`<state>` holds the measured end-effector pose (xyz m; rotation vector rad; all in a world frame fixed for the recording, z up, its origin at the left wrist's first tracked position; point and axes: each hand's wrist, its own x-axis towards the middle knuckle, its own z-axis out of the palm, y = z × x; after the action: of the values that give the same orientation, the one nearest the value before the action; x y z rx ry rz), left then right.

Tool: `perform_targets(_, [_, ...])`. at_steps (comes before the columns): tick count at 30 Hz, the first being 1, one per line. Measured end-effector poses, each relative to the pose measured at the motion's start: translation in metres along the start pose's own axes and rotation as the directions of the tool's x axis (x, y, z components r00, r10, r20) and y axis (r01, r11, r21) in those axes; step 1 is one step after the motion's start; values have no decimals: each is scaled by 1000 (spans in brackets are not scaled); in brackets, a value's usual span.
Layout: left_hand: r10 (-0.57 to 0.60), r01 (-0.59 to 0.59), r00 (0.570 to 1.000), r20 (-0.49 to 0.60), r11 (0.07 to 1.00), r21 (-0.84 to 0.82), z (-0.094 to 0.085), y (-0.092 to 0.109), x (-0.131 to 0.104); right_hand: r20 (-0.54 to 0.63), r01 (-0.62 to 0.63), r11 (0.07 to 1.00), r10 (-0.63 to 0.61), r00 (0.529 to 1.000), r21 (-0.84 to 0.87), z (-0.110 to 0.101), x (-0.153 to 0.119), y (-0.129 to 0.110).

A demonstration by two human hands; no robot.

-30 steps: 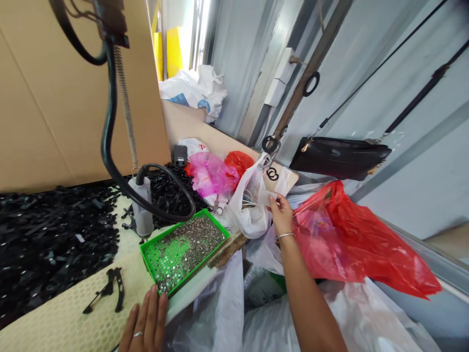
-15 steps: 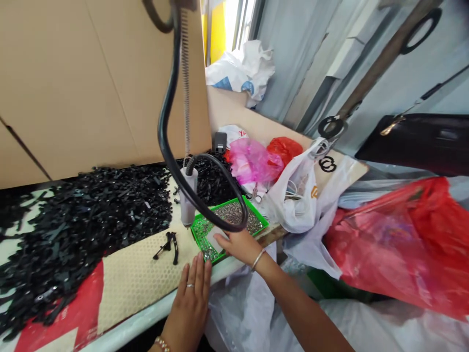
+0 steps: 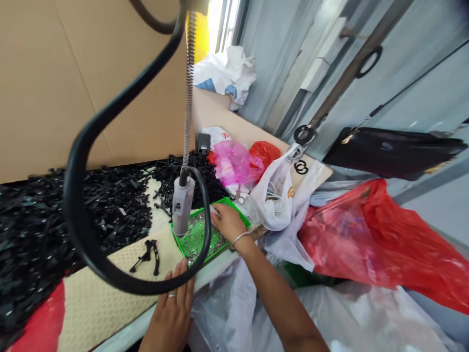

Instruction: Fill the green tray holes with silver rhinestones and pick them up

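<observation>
My right hand (image 3: 229,222) is closed on the edge of a small flat white card (image 3: 214,210), over the far part of a green tray (image 3: 197,231). Tiny metal pieces, like screws, are scattered in the tray; more lie beside my right fingers. Fingers out flat, my left hand (image 3: 173,303) rests at the tray's near corner, touching the table edge. A grey electric screwdriver (image 3: 182,208) hangs from a coiled spring above the tray's left side. Several slim black parts (image 3: 156,256) lie on a cream textured mat (image 3: 106,308) left of the tray.
A big heap of black parts (image 3: 124,203) spreads across the left of the table. The thick black cable (image 3: 78,171) loops in front of my left hand. Plastic bags (image 3: 274,195), a red bag (image 3: 340,234) and a black purse (image 3: 388,149) are on the right.
My right hand has moved the card from the tray's near end to its far side, baring green mesh. The cable loop has swung left and the view has shifted right.
</observation>
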<state>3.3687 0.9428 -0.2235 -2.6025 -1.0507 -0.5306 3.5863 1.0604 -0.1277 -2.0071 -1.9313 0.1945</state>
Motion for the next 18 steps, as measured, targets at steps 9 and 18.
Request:
perform_targets(9, [-3,2,998,-70,1000,-13,5,-1,0,-11,-41,999,41,999,2,-3,9,-6])
perform_targets(18, [-1,0,1000,-23,1000,-17,6,-3,-2,19,-109,989,108,994,95,6,11,2])
